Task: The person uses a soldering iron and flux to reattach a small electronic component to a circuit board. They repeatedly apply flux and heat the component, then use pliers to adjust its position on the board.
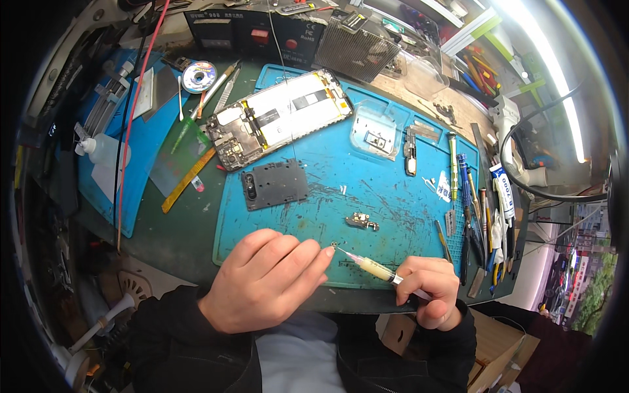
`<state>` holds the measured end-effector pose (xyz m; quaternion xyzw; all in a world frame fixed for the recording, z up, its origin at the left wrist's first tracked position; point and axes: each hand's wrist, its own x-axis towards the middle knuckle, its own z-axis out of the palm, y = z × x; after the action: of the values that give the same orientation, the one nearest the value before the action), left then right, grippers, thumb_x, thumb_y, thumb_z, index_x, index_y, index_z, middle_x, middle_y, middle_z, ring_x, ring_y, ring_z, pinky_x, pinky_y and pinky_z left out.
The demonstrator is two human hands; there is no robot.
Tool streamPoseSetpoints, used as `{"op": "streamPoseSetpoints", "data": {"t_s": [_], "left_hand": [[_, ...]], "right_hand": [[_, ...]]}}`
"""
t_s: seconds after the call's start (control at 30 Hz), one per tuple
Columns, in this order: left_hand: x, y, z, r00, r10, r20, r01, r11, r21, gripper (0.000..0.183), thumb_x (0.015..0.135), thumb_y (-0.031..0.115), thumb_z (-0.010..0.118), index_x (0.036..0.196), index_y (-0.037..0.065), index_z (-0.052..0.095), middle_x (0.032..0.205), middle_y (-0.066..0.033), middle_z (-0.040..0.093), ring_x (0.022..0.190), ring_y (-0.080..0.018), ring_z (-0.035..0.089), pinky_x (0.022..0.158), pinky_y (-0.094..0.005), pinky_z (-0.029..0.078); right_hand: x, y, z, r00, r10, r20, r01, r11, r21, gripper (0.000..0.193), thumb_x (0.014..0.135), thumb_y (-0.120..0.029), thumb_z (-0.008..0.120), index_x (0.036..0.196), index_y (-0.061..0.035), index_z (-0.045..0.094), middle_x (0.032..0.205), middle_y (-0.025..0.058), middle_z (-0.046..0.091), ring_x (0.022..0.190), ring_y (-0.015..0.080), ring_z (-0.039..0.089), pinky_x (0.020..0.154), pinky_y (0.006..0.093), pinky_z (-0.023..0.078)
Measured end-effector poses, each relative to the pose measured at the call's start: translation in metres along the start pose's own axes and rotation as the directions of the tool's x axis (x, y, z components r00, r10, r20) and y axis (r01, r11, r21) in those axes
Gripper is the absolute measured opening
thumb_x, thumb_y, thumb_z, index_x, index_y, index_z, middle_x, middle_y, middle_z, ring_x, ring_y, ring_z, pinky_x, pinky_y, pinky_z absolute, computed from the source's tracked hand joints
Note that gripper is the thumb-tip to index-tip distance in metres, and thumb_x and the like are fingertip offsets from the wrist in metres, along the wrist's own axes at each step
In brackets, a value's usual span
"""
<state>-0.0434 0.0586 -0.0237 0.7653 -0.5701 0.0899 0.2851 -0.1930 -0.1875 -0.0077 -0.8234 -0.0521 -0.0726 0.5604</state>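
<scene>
My left hand is closed in a pinch over the near edge of the blue mat. A tiny metallic piece shows at its fingertips, too small to name. My right hand grips a syringe filled with pale yellow paste, its thin needle pointing left at that piece. Just beyond lies a small phone circuit board part. Farther back, a black phone cover plate with a camera opening lies flat. Behind it rests an opened phone with its white battery exposed.
A clear plastic box holds small parts, beside a narrow phone module. Screwdrivers, tweezers and a glue tube line the right side. At left are a solder spool, a yellow ruler and a clear bottle.
</scene>
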Motion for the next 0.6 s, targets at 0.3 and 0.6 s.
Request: {"op": "streamPoseSetpoints", "data": {"t_s": [0.3,0.6], "left_hand": [[-0.0005,-0.0004,0.0019,1.0,0.006,0.0,-0.006,1.0,0.003,0.033,0.078,0.017,0.077,0.109,0.007,0.075,0.104,-0.0011,0.066,0.09,-0.0183,0.06,0.086,-0.0366,0.047],[-0.0013,-0.0003,0.0025,1.0,0.002,-0.006,-0.002,1.0,-0.002,0.033,0.078,0.018,0.076,0.109,0.007,0.075,0.104,-0.0013,0.066,0.091,-0.0185,0.061,0.086,-0.0368,0.047]], "right_hand": [[0.0013,-0.001,0.0002,1.0,0.004,-0.003,-0.004,0.999,-0.042,0.071,0.103,-0.063,0.04,0.069,-0.0057,0.063,0.067,0.0077,0.059,0.053,0.0208,0.057,0.046,0.0298,0.04],[0.0034,-0.0023,0.0028,1.0,0.008,-0.013,-0.009,0.997,-0.073,0.071,0.104,-0.063,0.039,0.066,-0.0062,0.061,0.065,0.0068,0.058,0.051,0.0191,0.056,0.045,0.0286,0.039]]}}
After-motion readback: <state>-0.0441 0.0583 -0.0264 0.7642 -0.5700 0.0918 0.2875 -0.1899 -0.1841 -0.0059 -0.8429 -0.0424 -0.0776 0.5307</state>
